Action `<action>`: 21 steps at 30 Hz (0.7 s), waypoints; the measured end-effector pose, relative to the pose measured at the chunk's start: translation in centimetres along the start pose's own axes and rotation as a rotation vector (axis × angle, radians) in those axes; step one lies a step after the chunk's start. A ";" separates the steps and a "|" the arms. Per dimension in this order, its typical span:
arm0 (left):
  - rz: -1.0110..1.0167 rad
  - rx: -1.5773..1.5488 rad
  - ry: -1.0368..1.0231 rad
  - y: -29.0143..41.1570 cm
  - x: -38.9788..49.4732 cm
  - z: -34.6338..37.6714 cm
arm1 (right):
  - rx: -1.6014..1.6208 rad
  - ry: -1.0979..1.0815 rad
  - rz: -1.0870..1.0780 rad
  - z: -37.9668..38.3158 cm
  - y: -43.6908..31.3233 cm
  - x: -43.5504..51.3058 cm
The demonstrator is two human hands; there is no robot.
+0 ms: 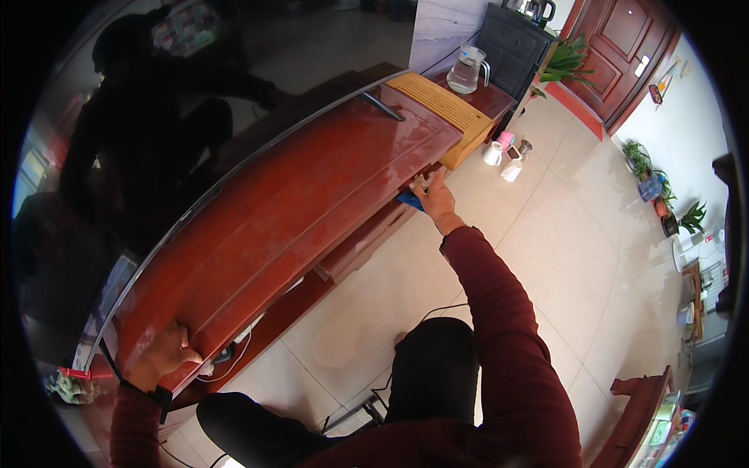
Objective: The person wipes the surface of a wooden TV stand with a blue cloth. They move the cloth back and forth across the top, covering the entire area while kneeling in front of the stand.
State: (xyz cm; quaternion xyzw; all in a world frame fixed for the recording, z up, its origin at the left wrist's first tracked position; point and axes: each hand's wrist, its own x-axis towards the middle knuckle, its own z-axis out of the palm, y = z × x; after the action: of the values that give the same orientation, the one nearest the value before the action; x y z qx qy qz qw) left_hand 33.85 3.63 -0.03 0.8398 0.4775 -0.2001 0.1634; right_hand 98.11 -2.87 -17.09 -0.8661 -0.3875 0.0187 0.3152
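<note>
My left hand [162,355] rests on the top of a glossy red-brown wooden TV cabinet [257,216], at its near left edge, with fingers apart and nothing held. At the far right end, my right hand [436,199] reaches to an opening under the cabinet's top, likely a drawer. Thumb and fingers are spread around a small pale brownish item [419,182]; whether they grip it is unclear. Just below those fingers shows a piece of blue material [409,200]. The inside of the opening is mostly hidden by the overhanging top and my hand.
A large dark TV screen [175,117] stands along the cabinet's back. Beyond the right end are a yellow slatted wooden box [439,111] and a glass water pitcher [467,70]. White cups [510,169] stand on the tiled floor [526,228]. Cables [225,374] hang at the lower shelf.
</note>
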 end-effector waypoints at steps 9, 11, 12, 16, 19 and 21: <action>-0.009 0.048 -0.033 0.8 0.0 -0.7 | -0.124 -0.125 0.139 -0.7 -1.1 0.8; -0.014 0.058 -0.035 0.6 0.0 -0.6 | -0.119 -0.085 0.140 -0.9 -0.8 0.9; -0.013 0.051 -0.033 0.5 0.0 -0.5 | -0.114 -0.064 0.124 -1.1 -0.6 1.0; 0.012 0.030 0.034 0.0 0.3 0.0 | -0.128 -0.034 0.130 -2.5 0.3 1.8; 0.016 0.024 0.034 -0.4 0.4 0.3 | -0.134 -0.016 0.127 -3.6 0.9 2.5; 0.021 0.017 0.027 -0.6 0.4 0.3 | -0.145 0.002 0.117 -4.2 1.2 3.0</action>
State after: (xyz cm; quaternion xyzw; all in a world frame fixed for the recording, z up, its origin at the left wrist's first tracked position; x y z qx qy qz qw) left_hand 33.48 4.10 -0.58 0.8487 0.4692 -0.1912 0.1517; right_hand 102.10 -3.66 -13.79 -0.9078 -0.3363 0.0080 0.2505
